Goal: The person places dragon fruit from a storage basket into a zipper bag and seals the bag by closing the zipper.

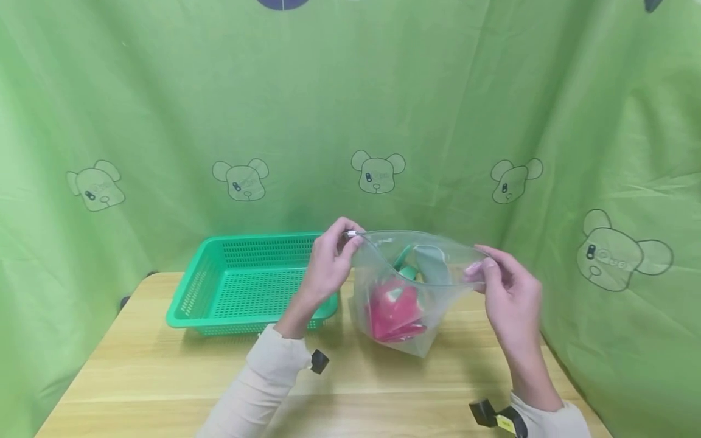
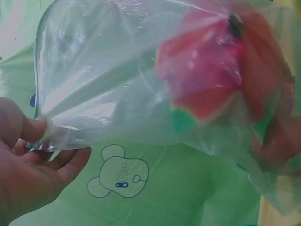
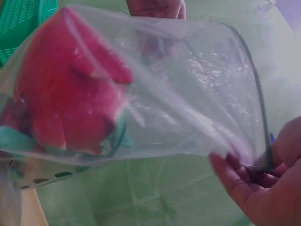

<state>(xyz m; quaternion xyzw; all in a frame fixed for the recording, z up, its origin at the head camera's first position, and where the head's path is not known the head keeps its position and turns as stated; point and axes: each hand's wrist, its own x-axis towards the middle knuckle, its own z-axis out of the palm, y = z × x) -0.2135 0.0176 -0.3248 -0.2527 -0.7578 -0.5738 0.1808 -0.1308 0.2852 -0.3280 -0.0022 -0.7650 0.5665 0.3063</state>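
Observation:
A see-through plastic zip bag (image 1: 438,304) is held up by its mouth over the table, its rim parted into a curved opening. My left hand (image 1: 328,258) pinches the left end of the rim, close to a small white slider (image 1: 351,233). At the right end, my right hand (image 1: 512,292) grips the rim between thumb and fingers. Down inside lie soft-looking red-pink pieces (image 3: 70,89) with pale and green edges, like watermelon slices. A green item (image 1: 408,267) shows above them; the film blurs its shape.
Left of the bag stands a green plastic basket (image 1: 191,267) with slotted walls and nothing in it. Both are over a light wooden table (image 1: 137,365). A green curtain (image 1: 306,109) with bear-head prints hangs behind and along the sides. Black wrist mounts (image 1: 483,413) sit at the sleeves.

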